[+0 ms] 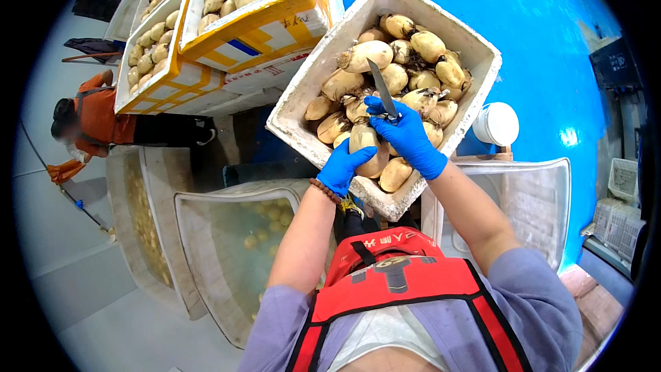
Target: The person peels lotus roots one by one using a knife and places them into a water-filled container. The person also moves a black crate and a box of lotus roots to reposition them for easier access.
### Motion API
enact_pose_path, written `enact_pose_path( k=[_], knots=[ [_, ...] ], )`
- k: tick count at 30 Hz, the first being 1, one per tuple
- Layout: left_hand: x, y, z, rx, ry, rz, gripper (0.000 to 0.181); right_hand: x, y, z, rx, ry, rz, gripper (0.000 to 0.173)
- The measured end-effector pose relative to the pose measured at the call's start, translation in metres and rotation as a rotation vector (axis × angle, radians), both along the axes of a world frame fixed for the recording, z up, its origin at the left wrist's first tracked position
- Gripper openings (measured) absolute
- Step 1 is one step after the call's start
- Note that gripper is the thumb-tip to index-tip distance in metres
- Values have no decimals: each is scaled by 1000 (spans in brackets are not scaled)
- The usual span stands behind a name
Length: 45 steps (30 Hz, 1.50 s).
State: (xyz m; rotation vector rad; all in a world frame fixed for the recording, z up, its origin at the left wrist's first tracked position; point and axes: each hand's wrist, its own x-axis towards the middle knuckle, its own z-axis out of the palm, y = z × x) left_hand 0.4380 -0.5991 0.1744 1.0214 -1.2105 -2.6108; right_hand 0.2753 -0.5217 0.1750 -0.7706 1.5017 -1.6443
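Observation:
Below me is a white foam box point(304, 88) heaped with pale lotus root segments point(366, 56), many with dark, fibrous ends. My left hand point(342, 165), in a blue glove, grips one lotus root point(364, 140) low in the box, its thumb across the side. A knife point(381, 81) is in my right hand point(410, 137), also gloved in blue. The blade points up and away, over the heap. The right fingers are close to the far end of the held root; whether they touch it is hard to tell.
At the left stand stacked foam boxes point(263, 36) of lotus roots. Water tubs point(232, 248) with roots flank my left side; another tub point(537, 201) is at my right. A white bucket point(497, 123) stands beyond. A person in orange point(100, 108) bends at far left.

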Motion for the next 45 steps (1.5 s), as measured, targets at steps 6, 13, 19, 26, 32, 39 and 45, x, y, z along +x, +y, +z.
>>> enact_pose_path(
  k=[6,13,19,26,32,39,45],
  knots=[
    [4,-3,-7,-216,-9,170,64,-11,22,8,190,387,-60,31],
    [7,-7,-2,-467,-88,155,78,8,37,29,351,817,176,26],
    [9,-2,2,-577,-144,146,92,9,30,26,421,875,201,19],
    [3,0,27,-876,-27,143,97,13,26,4,363,870,122,19],
    [4,-7,25,-770,-88,56,99,20,19,-12,339,880,15,18],
    [5,-13,28,-1023,-199,15,95,22,14,-13,473,807,89,16],
    [10,-15,19,-744,-182,69,94,22,5,-20,400,828,78,14]
  ],
)
